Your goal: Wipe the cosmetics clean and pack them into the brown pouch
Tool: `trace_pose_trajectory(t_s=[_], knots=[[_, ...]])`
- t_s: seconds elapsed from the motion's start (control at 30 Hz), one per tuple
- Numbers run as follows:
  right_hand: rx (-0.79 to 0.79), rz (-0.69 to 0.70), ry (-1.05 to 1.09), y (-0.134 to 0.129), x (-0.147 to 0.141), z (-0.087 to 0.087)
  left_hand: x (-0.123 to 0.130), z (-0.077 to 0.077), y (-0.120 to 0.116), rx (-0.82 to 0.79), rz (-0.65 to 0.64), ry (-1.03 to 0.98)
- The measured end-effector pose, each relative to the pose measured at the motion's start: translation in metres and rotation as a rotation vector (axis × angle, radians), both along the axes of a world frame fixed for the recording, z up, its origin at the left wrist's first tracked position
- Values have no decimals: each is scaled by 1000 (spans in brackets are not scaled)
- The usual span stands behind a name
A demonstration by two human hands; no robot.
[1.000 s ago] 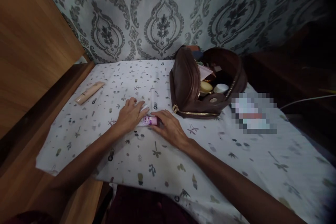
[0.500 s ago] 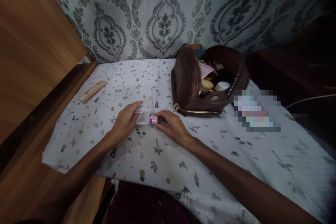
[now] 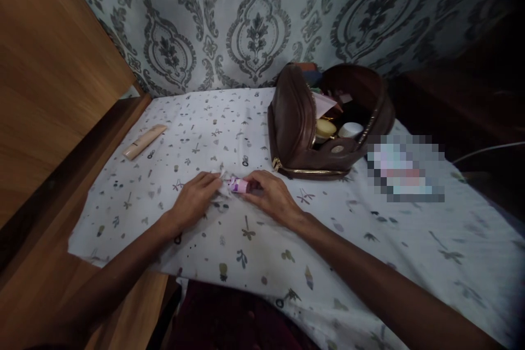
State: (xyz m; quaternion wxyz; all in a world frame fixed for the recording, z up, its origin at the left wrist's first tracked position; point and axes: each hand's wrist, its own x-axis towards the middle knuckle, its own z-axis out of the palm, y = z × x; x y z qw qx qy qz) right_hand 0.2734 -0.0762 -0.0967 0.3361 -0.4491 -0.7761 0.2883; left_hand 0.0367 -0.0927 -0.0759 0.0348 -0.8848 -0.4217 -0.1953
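Observation:
A small pink-and-purple container (image 3: 238, 185) lies sideways between my hands, its right end in the fingers of my right hand (image 3: 270, 195). Thin, crumpled white material (image 3: 224, 186), like a tissue or wipe, sits at the container's left end. The fingertips of my left hand (image 3: 196, 198) are closed on that material. Both hands are low over the patterned white cloth (image 3: 246, 240). Whether the container is a tube or a bottle cannot be made out.
An unzipped brown cosmetic bag (image 3: 293, 120) stands behind my right hand, with a white-lidded jar (image 3: 350, 130) and a yellow round item (image 3: 326, 128) inside. A beige tube (image 3: 145, 142) lies at the left. Farther right is a blurred-out flat object (image 3: 404, 169). A wooden panel (image 3: 57, 49) borders the left side.
My left hand's fingers have curled in and the white material is more bunched. More of the pink-and-purple container shows now. My right hand keeps its hold.

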Motion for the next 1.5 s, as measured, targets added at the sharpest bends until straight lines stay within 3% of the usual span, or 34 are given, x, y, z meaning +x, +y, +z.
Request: trace_pose_trajectory(t_s=[0.13, 0.23, 0.33, 0.43, 0.6, 0.8, 0.97, 1.07, 1.2, 1.37, 1.5], knots=[[1, 3, -16, 0, 0, 1, -21, -3, 1, -28, 75, -12], [12, 19, 0, 0, 1, 1, -20, 0, 1, -57, 94, -47], [7, 31, 34, -1, 1, 2, -5, 7, -1, -60, 66, -106], [8, 17, 61, -4, 2, 1, 19, 15, -3, -14, -49, -136], [67, -46, 31, -6, 2, -3, 45, 18, -2, 57, -191, -10], [21, 2, 45, -7, 2, 1, 16, 15, 7, 2, 10, 96], [80, 46, 21, -5, 3, -1, -16, -1, 15, -128, 144, -54], [152, 96, -15, -4, 4, -2, -17, -3, 12, -123, 145, -160], [187, 124, -28, -4, 4, -5, 6, 6, -5, -49, 68, -198], [202, 96, 12, -4, 3, -8, 31, 7, -20, 135, -135, -12], [56, 42, 78, -7, 1, 0, 23, 6, -13, 137, -71, 70]])
